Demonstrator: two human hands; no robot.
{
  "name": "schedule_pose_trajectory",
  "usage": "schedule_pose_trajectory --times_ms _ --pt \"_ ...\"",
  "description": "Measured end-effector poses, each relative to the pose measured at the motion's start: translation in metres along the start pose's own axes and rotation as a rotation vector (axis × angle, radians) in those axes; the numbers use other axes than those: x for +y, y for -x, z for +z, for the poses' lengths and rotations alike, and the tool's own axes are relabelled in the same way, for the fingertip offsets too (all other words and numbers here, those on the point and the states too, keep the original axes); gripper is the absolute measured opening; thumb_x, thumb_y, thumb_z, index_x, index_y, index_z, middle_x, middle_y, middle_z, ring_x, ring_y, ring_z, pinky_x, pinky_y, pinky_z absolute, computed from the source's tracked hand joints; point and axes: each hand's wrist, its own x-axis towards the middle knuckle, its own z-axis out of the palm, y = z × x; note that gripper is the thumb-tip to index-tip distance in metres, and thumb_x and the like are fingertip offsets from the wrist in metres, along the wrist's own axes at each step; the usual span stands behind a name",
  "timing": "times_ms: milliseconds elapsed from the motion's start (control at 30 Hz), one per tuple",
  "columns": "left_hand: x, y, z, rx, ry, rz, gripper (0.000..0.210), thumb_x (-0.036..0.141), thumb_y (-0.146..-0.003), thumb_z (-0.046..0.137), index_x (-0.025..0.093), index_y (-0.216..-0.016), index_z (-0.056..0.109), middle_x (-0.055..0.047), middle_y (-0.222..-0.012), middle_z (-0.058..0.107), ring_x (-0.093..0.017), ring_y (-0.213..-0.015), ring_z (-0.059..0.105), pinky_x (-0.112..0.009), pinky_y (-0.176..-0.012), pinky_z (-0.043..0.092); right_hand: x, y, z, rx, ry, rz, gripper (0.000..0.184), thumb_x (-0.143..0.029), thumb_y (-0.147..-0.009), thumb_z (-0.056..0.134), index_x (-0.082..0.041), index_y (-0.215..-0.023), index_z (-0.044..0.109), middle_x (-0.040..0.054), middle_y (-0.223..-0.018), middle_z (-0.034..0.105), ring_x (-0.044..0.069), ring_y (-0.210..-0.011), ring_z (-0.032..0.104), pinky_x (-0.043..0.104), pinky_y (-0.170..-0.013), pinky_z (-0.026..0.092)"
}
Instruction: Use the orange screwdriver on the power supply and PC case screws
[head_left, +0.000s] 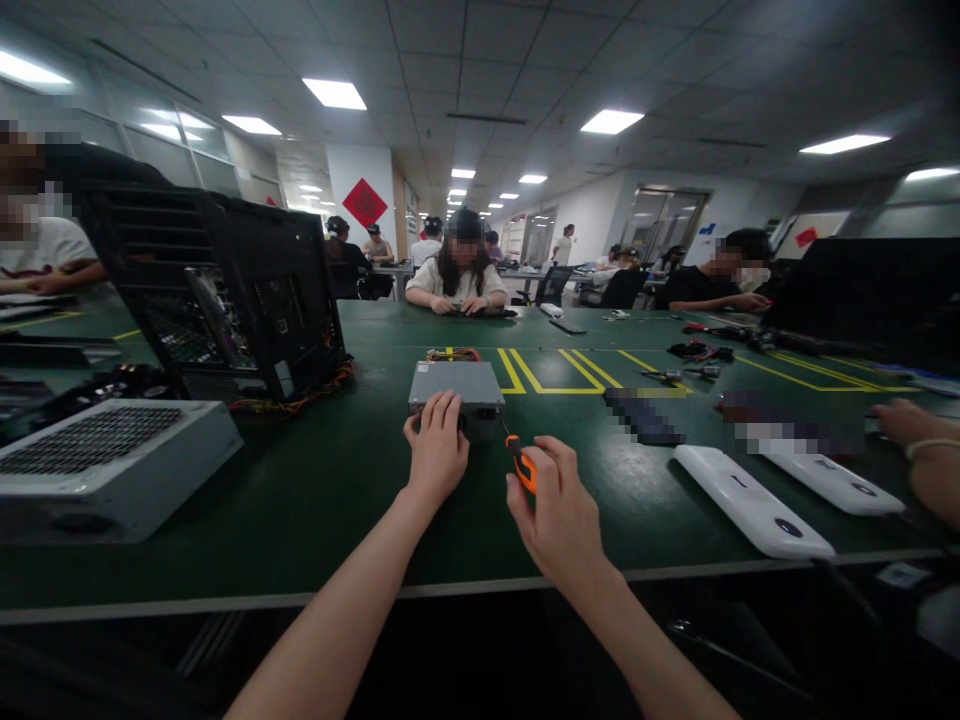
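Note:
A grey metal computer power supply (469, 382) lies on the green table in front of me, its socket side facing me and coloured wires at its back. My left hand (437, 445) holds it at the near left edge, fingers over the top and thumb against the side. In my right hand (559, 505) is a screwdriver (523, 464) with an orange and black handle. Its thin shaft points up and left, and the tip is at the right end of the power supply's near face; whether it sits in a screw I cannot make out.
An open black computer case (240, 290) stands at left, behind a larger grey power supply (112, 470). To the right are a dark phone-like slab (643, 416), white handheld devices (750, 500), cables (701, 350) and another person's hand (919, 430). A person (459, 275) sits opposite.

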Motion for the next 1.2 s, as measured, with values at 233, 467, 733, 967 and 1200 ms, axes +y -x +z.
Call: schedule_pose_trajectory --times_ms 233,467,733,967,1200 --pt "-0.001 0.001 0.0 -0.004 0.008 -0.003 0.051 0.013 -0.072 0.038 0.019 -0.123 0.038 -0.01 -0.13 0.039 -0.023 -0.122 0.027 -0.044 -0.092 0.024 0.0 0.0 -0.007 -0.02 0.106 0.04 0.02 -0.024 -0.085 0.038 -0.019 -0.099 0.051 0.0065 -0.082 0.056 0.017 -0.069 0.055 0.028 -0.059 0.043" --pt "-0.001 0.001 0.0 0.008 0.014 0.011 0.052 0.013 -0.071 0.04 0.019 -0.122 0.037 -0.01 -0.13 0.038 -0.023 -0.122 0.027 -0.043 -0.092 0.025 -0.004 0.003 -0.008 -0.135 0.176 0.082 0.021 -0.03 -0.085 0.038 -0.018 -0.099 0.048 0.0062 -0.079 0.057 0.016 -0.058 0.057 0.023 -0.043 0.036" --pt "-0.001 0.001 0.001 0.0 0.009 0.003 0.052 0.012 -0.071 0.038 0.019 -0.123 0.037 -0.01 -0.131 0.037 -0.022 -0.122 0.026 -0.043 -0.092 0.024 -0.007 -0.001 -0.014 -0.207 0.169 0.226 0.018 -0.036 -0.084 0.037 -0.02 -0.081 0.045 0.0012 -0.06 0.058 0.017 -0.046 0.057 0.023 -0.039 0.029" --pt "-0.001 0.002 0.001 0.004 0.002 0.004 0.052 0.012 -0.071 0.039 0.018 -0.122 0.038 -0.009 -0.131 0.037 -0.021 -0.122 0.026 -0.042 -0.093 0.024 0.002 0.007 -0.003 -0.293 -0.25 0.499 0.026 -0.042 -0.074 0.05 -0.02 -0.087 0.042 0.0021 -0.069 0.06 0.018 -0.059 0.059 0.026 -0.05 0.038" --pt "-0.002 0.002 0.002 0.023 0.001 0.02 0.052 0.011 -0.071 0.039 0.019 -0.122 0.038 -0.009 -0.131 0.037 -0.022 -0.123 0.026 -0.042 -0.092 0.024 -0.006 0.008 0.013 -0.364 -1.324 1.041 0.027 -0.04 -0.069 0.055 -0.018 -0.079 0.041 0.0003 -0.06 0.059 0.006 -0.039 0.041 0.016 -0.033 0.027"
